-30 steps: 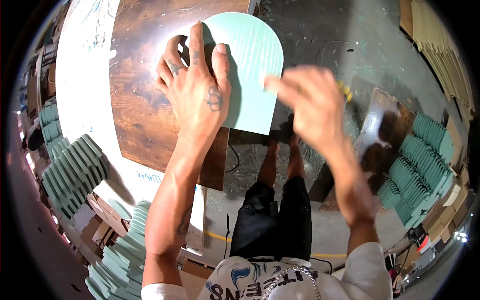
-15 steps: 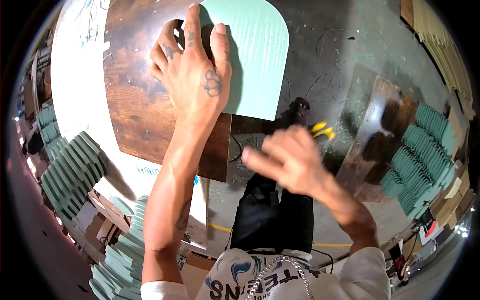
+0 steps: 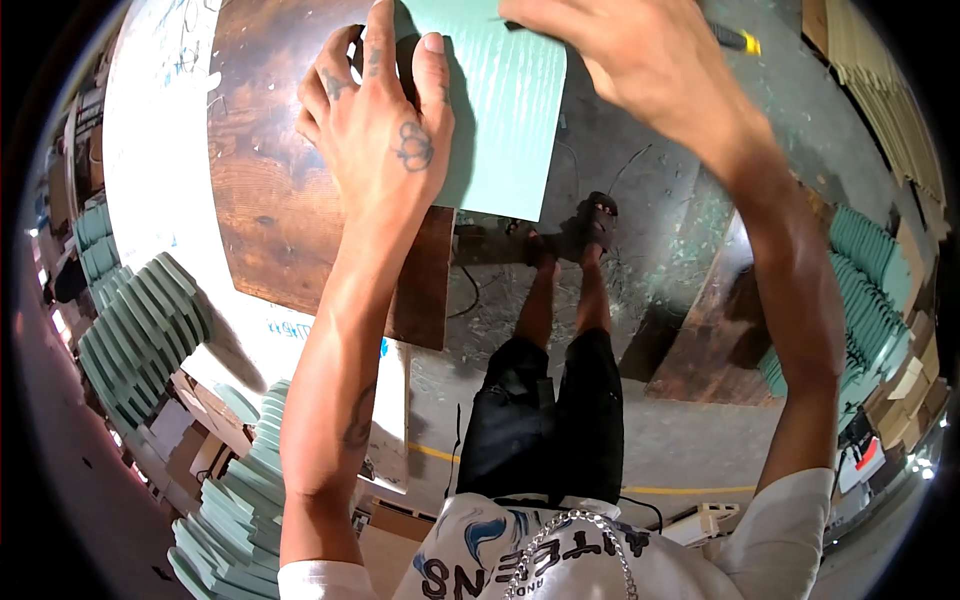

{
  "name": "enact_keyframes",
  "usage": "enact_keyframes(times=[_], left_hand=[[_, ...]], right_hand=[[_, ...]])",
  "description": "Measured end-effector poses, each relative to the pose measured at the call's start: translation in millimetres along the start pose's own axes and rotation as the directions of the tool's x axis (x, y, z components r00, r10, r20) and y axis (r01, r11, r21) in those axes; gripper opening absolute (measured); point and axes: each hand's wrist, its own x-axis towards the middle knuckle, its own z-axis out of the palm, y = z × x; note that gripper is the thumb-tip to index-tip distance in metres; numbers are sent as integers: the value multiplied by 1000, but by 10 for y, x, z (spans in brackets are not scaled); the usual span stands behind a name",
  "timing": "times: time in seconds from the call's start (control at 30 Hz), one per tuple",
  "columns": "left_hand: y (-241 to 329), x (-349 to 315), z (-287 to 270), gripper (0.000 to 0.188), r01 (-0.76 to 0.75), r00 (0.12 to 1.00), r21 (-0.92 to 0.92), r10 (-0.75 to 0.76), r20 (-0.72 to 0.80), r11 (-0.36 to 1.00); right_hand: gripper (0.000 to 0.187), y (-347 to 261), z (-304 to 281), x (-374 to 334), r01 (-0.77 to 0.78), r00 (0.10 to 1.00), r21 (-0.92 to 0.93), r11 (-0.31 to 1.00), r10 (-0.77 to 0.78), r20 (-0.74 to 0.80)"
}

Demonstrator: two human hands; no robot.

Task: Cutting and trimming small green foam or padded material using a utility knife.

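A pale green ribbed panel [image 3: 505, 130] lies on a brown wooden board [image 3: 270, 190], its right part overhanging the board. My left hand [image 3: 385, 130] presses on the panel's left side with fingers spread and thumb out. At the upper edge of the view, my right hand [image 3: 650, 60] is closed round a slim tool with a yellow and black handle [image 3: 738, 39], which looks like a utility knife. Its dark tip shows beyond my fingers, over the panel's right edge. The grip itself is partly hidden by the hand.
Stacks of green pieces [image 3: 140, 330] stand at the left, with another stack [image 3: 225, 510] at lower left. To the right, more green stacks [image 3: 870, 260] sit by a second wooden board [image 3: 710, 340]. Scraps dot the grey floor [image 3: 640, 240].
My right hand has swung up from over my legs to the panel's upper right edge, carrying the yellow-handled tool. My left hand and the panel have shifted slightly upward in view.
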Motion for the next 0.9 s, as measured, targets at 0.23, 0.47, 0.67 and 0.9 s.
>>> enact_keyframes(times=[0.23,0.47,0.67,0.9], left_hand=[[-9,-8,27,49,-38,999,-45,37,-39,998],[27,9,48,49,-51,997,-69,47,-56,996],[-17,-2,15,49,-28,998,-19,27,-53,999],[-36,5,64,49,-31,998,-43,28,-56,999]], right_hand=[[24,-1227,284,-1011,109,979,359,927,-37,-201],[31,-174,484,-451,-12,842,190,982,112,-528],[27,-1272,421,-1108,116,958,484,867,30,-284],[22,-403,640,-423,-160,739,591,791,493,-460]])
